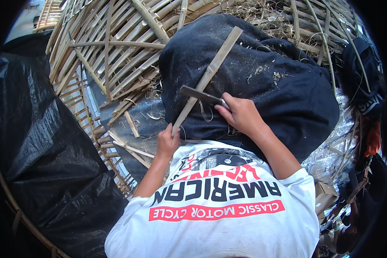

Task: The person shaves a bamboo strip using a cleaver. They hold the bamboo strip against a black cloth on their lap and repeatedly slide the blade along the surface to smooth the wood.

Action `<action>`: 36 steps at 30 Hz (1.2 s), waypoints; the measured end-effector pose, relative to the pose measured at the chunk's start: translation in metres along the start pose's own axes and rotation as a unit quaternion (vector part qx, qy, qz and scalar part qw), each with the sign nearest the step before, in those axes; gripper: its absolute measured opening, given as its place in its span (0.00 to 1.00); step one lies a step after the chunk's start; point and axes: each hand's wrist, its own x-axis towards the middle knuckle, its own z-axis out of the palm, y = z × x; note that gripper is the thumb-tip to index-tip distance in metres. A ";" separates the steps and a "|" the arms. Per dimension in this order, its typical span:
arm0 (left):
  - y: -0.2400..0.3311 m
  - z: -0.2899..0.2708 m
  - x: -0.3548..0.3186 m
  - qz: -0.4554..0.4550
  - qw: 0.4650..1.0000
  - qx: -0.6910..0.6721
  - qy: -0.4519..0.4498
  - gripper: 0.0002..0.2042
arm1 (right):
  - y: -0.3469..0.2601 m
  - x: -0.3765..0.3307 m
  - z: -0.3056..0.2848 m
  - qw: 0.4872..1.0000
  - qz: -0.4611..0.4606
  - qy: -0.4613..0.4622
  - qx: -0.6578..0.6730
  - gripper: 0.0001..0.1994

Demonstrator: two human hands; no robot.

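Observation:
A long, flat bamboo strip (219, 53) slants across the dark cloth (284, 112) over my lap, its far end pointing away to the right. My left hand (167, 141) is closed around the strip's near end, close to my shirt. In my right hand (243, 114) is a knife (200, 93), gripped by its handle, which the fingers mostly cover. Its broad dark blade points left and crosses the strip around the middle. Whether the edge bites into the bamboo I cannot tell. A thin curled shaving (206, 112) hangs just below the blade.
Slatted bamboo (112, 47) fills the far left. Shavings (314, 38) lie heaped at the far right, with bits (281, 76) scattered over the cloth. Loose bamboo pieces (131, 124) lie left of my left hand. Black plastic sheeting (51, 142) hangs along the left side.

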 end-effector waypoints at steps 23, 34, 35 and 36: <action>0.091 -0.028 0.120 0.031 0.998 -0.021 -0.052 0.20 | 0.008 0.029 -0.039 0.959 0.194 0.151 0.144 0.14; 0.080 -0.020 0.122 0.003 0.998 0.012 -0.067 0.25 | 0.017 0.046 -0.066 0.972 0.190 0.097 0.098 0.13; 0.079 -0.022 0.123 0.001 0.998 0.011 -0.069 0.25 | 0.009 0.052 -0.078 0.975 0.190 0.057 0.099 0.14; 0.082 -0.021 0.126 0.002 0.998 0.006 -0.069 0.25 | 0.002 0.056 -0.086 0.968 0.225 0.060 0.095 0.15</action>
